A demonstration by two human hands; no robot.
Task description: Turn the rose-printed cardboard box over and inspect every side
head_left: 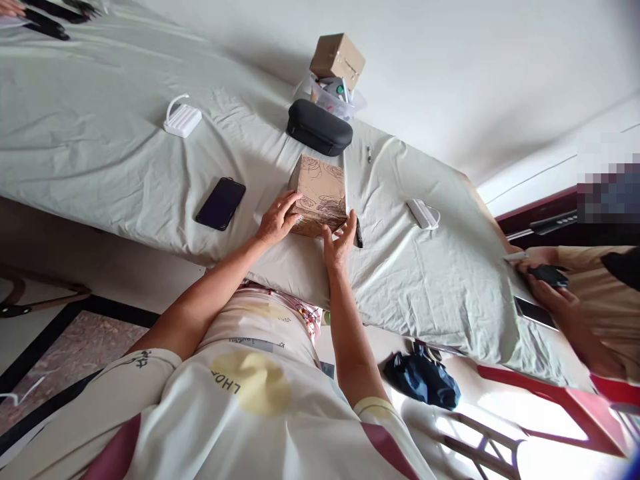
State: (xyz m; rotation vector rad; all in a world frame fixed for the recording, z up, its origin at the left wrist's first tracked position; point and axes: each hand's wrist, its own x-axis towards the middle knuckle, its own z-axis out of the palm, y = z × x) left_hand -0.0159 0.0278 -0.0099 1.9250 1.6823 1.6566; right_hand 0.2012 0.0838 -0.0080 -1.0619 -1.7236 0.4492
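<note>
A brown cardboard box point(320, 190) printed with dark rose outlines stands on the table covered by a pale grey-green cloth point(100, 127). My left hand point(277, 217) lies against the box's left near side, fingers spread over its edge. My right hand point(340, 243) presses the box's near right corner with fingers stretched out. Both hands clasp the box between them. A black pen point(359, 233) lies just right of my right hand.
A black phone point(221, 203) lies left of the box. Behind it sit a black zip case point(319, 127), a clear tub point(333, 100) and a plain carton point(337, 59). White chargers point(182, 120) point(423, 213) lie on either side. Another person's hand point(547, 287) holds a dark object at right.
</note>
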